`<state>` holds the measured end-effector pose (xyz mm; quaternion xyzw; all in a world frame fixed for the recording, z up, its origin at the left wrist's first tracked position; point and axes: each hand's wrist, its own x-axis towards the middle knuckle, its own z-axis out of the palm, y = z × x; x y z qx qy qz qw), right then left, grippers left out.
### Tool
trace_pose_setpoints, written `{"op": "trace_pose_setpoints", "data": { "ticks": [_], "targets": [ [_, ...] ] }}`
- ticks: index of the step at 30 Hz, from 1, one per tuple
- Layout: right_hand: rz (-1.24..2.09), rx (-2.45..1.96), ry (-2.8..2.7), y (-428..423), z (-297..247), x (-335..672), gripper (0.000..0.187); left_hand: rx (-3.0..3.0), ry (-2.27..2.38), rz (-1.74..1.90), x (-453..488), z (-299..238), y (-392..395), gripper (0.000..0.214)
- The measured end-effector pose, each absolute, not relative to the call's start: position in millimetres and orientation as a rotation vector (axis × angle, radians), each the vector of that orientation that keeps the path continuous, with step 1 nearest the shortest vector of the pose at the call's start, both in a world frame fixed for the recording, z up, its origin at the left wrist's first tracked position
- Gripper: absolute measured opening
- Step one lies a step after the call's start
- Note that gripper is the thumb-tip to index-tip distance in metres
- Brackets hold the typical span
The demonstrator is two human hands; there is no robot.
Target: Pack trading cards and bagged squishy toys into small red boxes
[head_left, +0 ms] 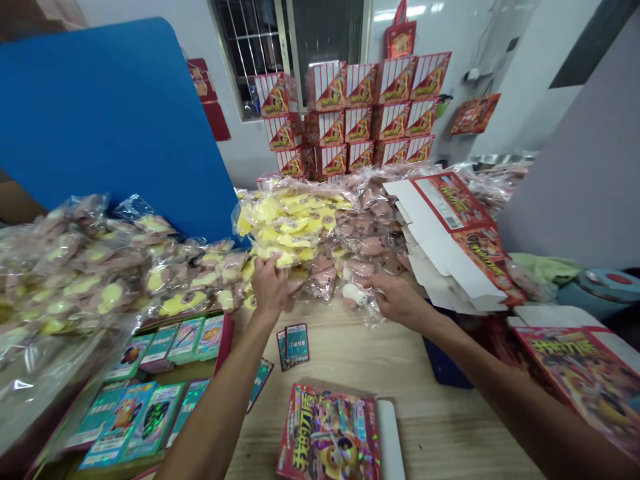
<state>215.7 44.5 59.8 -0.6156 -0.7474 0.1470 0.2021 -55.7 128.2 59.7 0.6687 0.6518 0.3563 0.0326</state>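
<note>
My left hand [271,285] is at the front edge of a pile of bagged yellow toys [293,223], its fingers closed at one of the clear bags. To the right, my right hand [397,301] pinches the clear wrapper of a small bagged white toy [355,294]. Bagged brown toys [373,230] are heaped just behind that hand. A red printed box [330,433] lies on the table nearest me, its white flap out to the right. Between it and the pile are a few teal cards [297,343]. My fingertips are partly hidden by plastic.
An open box [227,333] of card stacks stands at left, beside more bagged toys [95,267]. Flattened red-and-white cartons [457,233] lie at right, above a dark blue bin [450,367]. Stacked red boxes [330,120] stand at the back, and a blue panel [110,120] rises on the left.
</note>
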Motion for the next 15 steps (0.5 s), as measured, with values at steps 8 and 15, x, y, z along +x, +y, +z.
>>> {"op": "trace_pose_setpoints", "data": {
  "ticks": [8,15],
  "targets": [
    [0.782,-1.832,-1.701,22.3,42.5,200.0,0.045,2.361,1.222,0.779,9.2,4.7,7.5,0.055],
    [0.493,-2.12,-1.8,-6.0,36.8,228.5,0.057,2.499,1.092,0.353,-25.5,42.9,-29.5,0.068]
  ]
}}
